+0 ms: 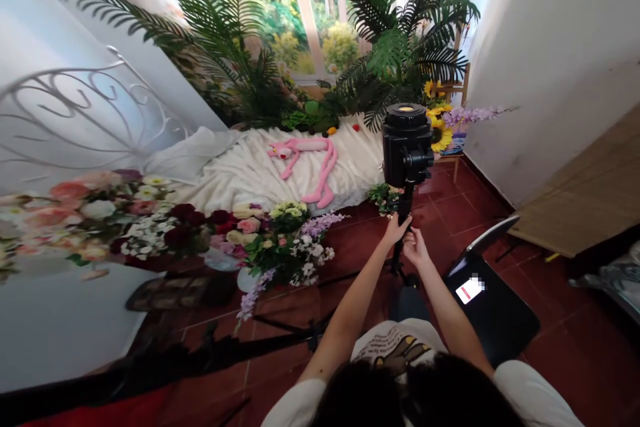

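A black studio light (406, 143) stands upright on a dark light stand (397, 257) in front of me. My left hand (396, 229) is closed around the stand's pole, just below the lamp head. Slightly lower and to the right, my right hand (415, 245) has its fingers curled at the pole. Whether it grips a knob there is too small to make out. Beyond the lamp, a pink plush toy (315, 145) lies on a bed with a cream blanket (225, 170).
Bunches of artificial flowers (280, 233) line the bed's near side. Palm fronds (385, 20) rise behind it. To my right stands a black chair (505, 313) with a lit phone (467, 290) on its seat. A black tripod (295, 333) spreads low at my left.
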`<state>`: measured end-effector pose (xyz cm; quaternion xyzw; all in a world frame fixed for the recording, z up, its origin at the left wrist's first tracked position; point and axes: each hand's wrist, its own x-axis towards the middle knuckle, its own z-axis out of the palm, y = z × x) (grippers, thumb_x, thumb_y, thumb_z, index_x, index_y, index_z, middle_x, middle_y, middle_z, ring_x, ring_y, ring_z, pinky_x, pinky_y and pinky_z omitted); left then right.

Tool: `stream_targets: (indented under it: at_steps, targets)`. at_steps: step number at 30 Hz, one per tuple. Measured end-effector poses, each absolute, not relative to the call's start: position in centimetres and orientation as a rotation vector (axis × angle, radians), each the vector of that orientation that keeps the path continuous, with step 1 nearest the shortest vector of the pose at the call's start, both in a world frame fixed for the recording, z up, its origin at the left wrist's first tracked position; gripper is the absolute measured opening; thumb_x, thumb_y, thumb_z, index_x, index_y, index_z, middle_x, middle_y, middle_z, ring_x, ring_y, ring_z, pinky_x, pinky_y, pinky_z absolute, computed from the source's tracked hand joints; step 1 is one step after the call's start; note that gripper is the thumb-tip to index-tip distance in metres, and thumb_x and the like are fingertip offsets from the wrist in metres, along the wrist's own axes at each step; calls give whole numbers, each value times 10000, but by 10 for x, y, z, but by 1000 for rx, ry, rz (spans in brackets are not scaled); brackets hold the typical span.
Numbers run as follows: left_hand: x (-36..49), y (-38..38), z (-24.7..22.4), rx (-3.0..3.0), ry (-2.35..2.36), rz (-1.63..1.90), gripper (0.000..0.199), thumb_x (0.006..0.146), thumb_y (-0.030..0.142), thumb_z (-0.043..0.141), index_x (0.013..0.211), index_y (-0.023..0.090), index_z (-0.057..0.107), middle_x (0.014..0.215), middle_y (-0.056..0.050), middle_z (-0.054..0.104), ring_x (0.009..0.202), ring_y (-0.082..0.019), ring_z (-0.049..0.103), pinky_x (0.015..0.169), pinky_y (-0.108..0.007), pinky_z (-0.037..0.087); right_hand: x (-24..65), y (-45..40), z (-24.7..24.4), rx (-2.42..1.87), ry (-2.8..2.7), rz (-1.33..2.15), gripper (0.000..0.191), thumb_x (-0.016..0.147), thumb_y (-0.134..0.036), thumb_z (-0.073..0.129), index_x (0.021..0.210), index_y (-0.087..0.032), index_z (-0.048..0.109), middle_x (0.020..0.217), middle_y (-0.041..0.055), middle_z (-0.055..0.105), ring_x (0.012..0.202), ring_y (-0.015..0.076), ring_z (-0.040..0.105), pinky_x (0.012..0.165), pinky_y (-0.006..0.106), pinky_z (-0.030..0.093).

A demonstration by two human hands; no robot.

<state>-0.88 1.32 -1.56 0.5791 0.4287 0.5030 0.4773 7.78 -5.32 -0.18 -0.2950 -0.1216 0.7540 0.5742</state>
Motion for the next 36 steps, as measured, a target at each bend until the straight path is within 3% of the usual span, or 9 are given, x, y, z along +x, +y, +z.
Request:
stream_targets:
  at_steps: [6, 11, 15, 18, 20, 25, 28, 33, 36]
  targets:
    - [-11, 13, -14, 1400, 1024, 1197, 332, 775, 427, 643, 962, 156, 600, 947, -74, 645, 891, -189, 606, 905, -381, 457, 88, -53, 7, -1181, -862, 1320, 342, 694, -346, 674, 599, -223, 369, 491, -76, 432, 441, 68, 443, 418, 171, 391]
    - [-11, 11, -14, 1388, 1024, 1207, 315, 782, 421, 634, 952, 159, 594, 961, -73, 640, 907, -183, 601, 913, -367, 456, 122, -55, 32, -1430, -1652, 851, 337, 662, -288, 684, 553, -205, 376, 482, -83, 387, 482, 79, 381, 516, 209, 339]
    - [-12, 11, -16, 1390, 1006, 1208, 308, 795, 410, 623, 967, 156, 597, 966, -80, 649, 913, -188, 610, 912, -374, 464, 128, -54, 45, -1407, -1590, 751, 304, 637, -337, 744, 823, -212, 538, 771, -16, 609, 691, 140, 562, 672, 252, 445]
    - [-12, 11, -19, 1407, 964, 1211, 344, 801, 392, 620, 1043, 150, 589, 1040, -98, 652, 964, -197, 612, 936, -392, 462, 116, -44, 46, -1255, -1460, 842, 465, 640, -331, 747, 1048, -223, 553, 1064, 54, 626, 955, 173, 601, 868, 306, 470]
    - [-11, 12, -22, 1404, 944, 1222, 364, 804, 371, 612, 1085, 142, 580, 1082, -113, 649, 984, -201, 615, 951, -408, 458, 104, -31, 44, -1227, -1444, 891, 487, 646, -322, 738, 1088, -220, 562, 1096, 57, 632, 1005, 178, 600, 925, 327, 459]
    - [-12, 14, -25, 1397, 1005, 1199, 341, 755, 266, 628, 1059, 116, 592, 1089, -145, 657, 1005, -231, 624, 975, -455, 448, 81, 5, 41, -1453, -1432, 904, 239, 652, -357, 721, 801, -183, 654, 804, 34, 697, 819, 213, 655, 806, 357, 518]
    - [-17, 12, -18, 1454, 1046, 1197, 375, 752, 249, 629, 1103, 127, 581, 1139, -143, 644, 1068, -241, 604, 999, -446, 433, 75, 19, 53, -1488, -1407, 930, 203, 609, -352, 750, 644, -182, 644, 689, 38, 695, 771, 238, 670, 759, 375, 540]
    - [-27, 3, -2, 1577, 1047, 1170, 322, 863, 349, 540, 1131, 175, 575, 1096, -104, 663, 1011, -214, 622, 940, -371, 468, 68, 31, 105, -1222, -1327, 925, 220, 623, -327, 753, 762, -168, 691, 805, 63, 722, 847, 238, 682, 789, 369, 555]
    - [-27, -2, 2, 1591, 1131, 1170, 352, 904, 400, 472, 1163, 179, 561, 1116, -111, 656, 1007, -216, 623, 920, -357, 468, 66, 37, 135, -1129, -1328, 942, 241, 647, -309, 746, 828, -160, 692, 854, 65, 714, 817, 224, 680, 727, 352, 571]
